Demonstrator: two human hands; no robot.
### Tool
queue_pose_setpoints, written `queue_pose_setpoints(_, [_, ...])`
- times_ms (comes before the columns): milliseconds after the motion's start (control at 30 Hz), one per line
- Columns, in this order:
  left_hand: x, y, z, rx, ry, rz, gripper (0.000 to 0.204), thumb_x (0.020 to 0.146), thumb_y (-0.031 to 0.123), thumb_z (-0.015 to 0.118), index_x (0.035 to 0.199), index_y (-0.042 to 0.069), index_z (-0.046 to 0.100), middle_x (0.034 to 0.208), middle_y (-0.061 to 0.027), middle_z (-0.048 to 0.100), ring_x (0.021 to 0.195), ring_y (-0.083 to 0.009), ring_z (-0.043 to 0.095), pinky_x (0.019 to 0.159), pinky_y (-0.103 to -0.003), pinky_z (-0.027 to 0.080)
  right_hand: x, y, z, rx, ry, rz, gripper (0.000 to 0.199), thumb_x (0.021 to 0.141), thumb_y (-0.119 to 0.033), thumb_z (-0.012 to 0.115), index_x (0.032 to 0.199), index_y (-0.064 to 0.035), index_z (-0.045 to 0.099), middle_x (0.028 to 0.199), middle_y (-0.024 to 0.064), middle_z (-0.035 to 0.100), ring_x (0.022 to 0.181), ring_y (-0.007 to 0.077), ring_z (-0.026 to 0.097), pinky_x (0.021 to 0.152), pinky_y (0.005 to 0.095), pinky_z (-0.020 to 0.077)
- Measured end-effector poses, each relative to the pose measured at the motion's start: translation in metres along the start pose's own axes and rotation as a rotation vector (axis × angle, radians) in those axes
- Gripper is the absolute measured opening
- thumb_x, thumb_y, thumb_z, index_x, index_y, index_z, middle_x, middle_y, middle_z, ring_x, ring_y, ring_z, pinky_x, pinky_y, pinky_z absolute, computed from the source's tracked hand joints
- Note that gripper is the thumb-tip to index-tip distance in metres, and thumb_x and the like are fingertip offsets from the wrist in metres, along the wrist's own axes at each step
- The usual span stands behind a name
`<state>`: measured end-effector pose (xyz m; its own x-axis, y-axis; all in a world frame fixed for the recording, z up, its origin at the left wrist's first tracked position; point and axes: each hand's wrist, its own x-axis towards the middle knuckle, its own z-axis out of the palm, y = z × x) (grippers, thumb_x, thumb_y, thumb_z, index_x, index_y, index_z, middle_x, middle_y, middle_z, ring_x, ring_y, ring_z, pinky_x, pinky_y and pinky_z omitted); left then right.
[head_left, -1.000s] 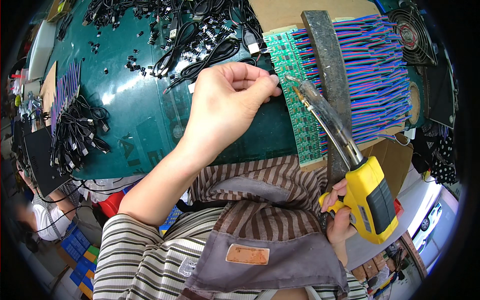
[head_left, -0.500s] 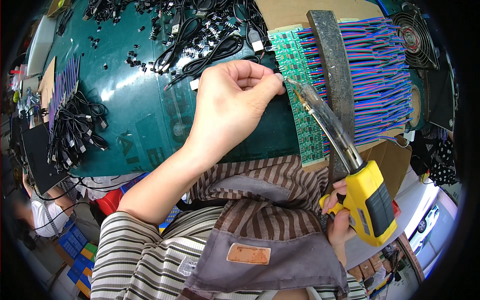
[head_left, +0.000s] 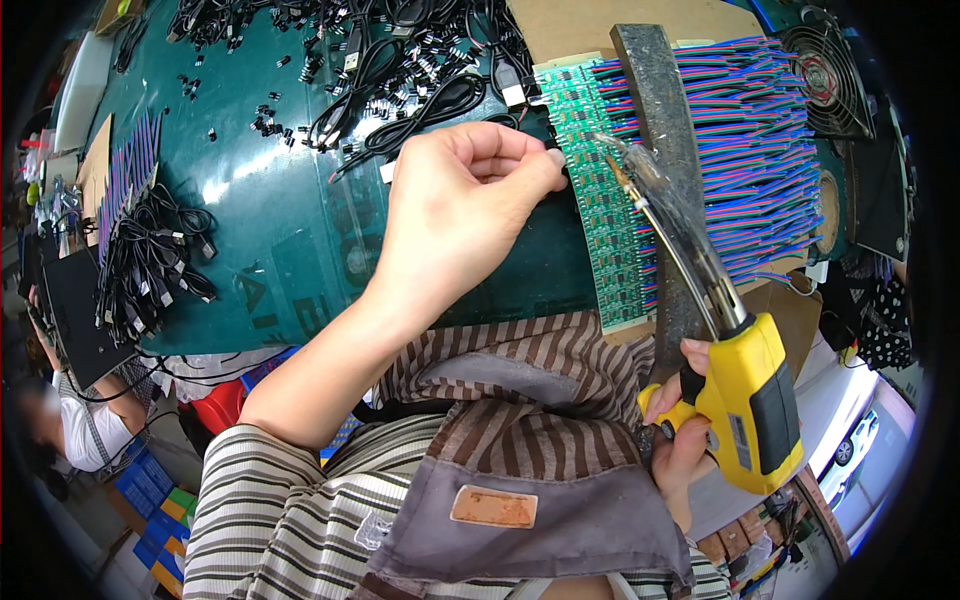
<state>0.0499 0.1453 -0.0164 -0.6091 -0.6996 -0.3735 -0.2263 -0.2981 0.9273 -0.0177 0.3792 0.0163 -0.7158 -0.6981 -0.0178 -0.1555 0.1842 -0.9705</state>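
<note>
Lying beside left hand (head_left: 450, 210): circuit boards (head_left: 603, 235)

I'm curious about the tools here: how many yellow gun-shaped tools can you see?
1: the yellow tool, held in the right hand, its tip at the green circuit boards. Others may be hidden.

Wires (head_left: 755, 150) partly hidden under metal bar (head_left: 657, 95).

A striped shirt (head_left: 255, 480) shows under a brown-striped, grey-panelled apron (head_left: 545, 440).
</note>
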Motion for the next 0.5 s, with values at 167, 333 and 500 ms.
queue_pose_setpoints(167, [0.004, 0.007, -0.011, 0.124, -0.074, 0.034, 0.021, 0.084, 0.018, 0.068, 0.092, -0.002, 0.068, 0.082, -0.0078, 0.069, 0.073, -0.0098, 0.064, 0.066, -0.021, 0.048, -0.003, 0.006, 0.001, 0.059, 0.033, 0.009, 0.053, 0.094, -0.039, 0.052, 0.117, 0.0066, 0.043, 0.115, 0.0195, 0.049, 0.065, 0.0122, 0.048, 0.05, 0.0251, 0.0423])
queue_pose_setpoints(333, [0.008, 0.008, -0.015, 0.07, -0.1, 0.03, 0.025, 0.084, 0.021, 0.069, 0.094, -0.002, 0.068, 0.081, -0.0079, 0.069, 0.073, -0.0107, 0.065, 0.064, -0.022, 0.047, 0.0, 0.001, 0.004, 0.06, -0.003, 0.033, 0.048, 0.093, -0.037, 0.054, 0.112, 0.0058, 0.043, 0.112, 0.0193, 0.048, 0.067, 0.0125, 0.048, 0.051, 0.0254, 0.0441])
queue_pose_setpoints(500, [0.009, 0.007, -0.014, 0.05, -0.081, 0.0, 0.021, 0.082, 0.02, 0.069, 0.089, 0.0, 0.07, 0.079, -0.0068, 0.069, 0.071, -0.0102, 0.064, 0.064, -0.022, 0.046, 0.0, 0.003, 0.001, 0.045, -0.018, 0.06, 0.048, 0.092, -0.036, 0.055, 0.112, 0.0055, 0.042, 0.109, 0.0187, 0.048, 0.068, 0.0127, 0.048, 0.051, 0.0254, 0.0447])
